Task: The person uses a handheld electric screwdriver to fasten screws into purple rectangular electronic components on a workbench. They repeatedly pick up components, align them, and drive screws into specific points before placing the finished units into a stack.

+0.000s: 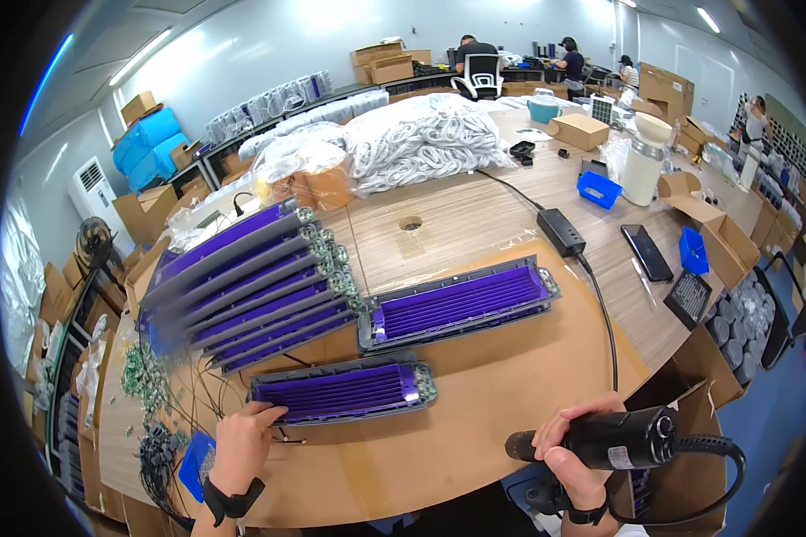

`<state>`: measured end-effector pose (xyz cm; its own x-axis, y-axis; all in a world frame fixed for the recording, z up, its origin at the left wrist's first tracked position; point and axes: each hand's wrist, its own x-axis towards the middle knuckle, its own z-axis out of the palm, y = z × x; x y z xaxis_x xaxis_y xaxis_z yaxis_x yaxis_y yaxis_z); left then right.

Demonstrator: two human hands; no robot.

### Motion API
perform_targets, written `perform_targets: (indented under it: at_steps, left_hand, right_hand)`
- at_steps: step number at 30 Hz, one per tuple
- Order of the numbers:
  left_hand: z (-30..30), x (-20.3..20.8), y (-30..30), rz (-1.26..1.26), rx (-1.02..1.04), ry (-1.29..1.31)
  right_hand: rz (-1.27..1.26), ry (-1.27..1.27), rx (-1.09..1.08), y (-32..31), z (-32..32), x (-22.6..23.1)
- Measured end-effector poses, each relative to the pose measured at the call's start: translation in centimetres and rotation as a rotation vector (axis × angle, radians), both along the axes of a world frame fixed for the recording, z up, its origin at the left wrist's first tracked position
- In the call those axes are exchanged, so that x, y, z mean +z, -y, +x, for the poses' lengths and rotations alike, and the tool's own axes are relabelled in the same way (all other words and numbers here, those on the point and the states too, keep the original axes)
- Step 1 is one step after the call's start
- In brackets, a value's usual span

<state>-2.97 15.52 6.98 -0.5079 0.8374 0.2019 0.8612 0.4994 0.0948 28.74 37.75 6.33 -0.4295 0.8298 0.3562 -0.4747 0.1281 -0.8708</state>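
A long grey housing with a ridged purple inside (340,394) lies on the cardboard sheet in front of me. My left hand (244,445) is at its left end, fingers bent and closed on the edge; the fingertips partly hide that corner. A thin lead with a small connector pokes out beside them. In my right hand (575,445), at the table's front right, is a black corded electric screwdriver (625,438), held sideways with its nose to the left. Behind the near housing lies a second grey and purple housing (461,302), tilted the same way.
Several stacked purple-and-grey housings (260,286) stand at left. Loose black wires (158,447), small green boards (143,376) and a blue bin (197,465) lie by the left edge. A power adapter (561,233) trails its cable down the right; a phone (647,252) lies beyond. White cable bundles (425,143) are heaped behind.
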Motion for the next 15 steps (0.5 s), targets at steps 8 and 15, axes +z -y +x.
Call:
perform_targets:
  at_steps: [8,15]
  left_hand:
    - [-0.5,0.4,0.2,-0.017,0.080,0.005]
    - [2.1,-0.2,-0.4,0.028,-0.025,-0.087]
  right_hand:
    - [0.034,0.092,0.109,-0.4,1.3,0.9]
    - [0.078,0.105,0.113,-0.6,1.4,1.6]
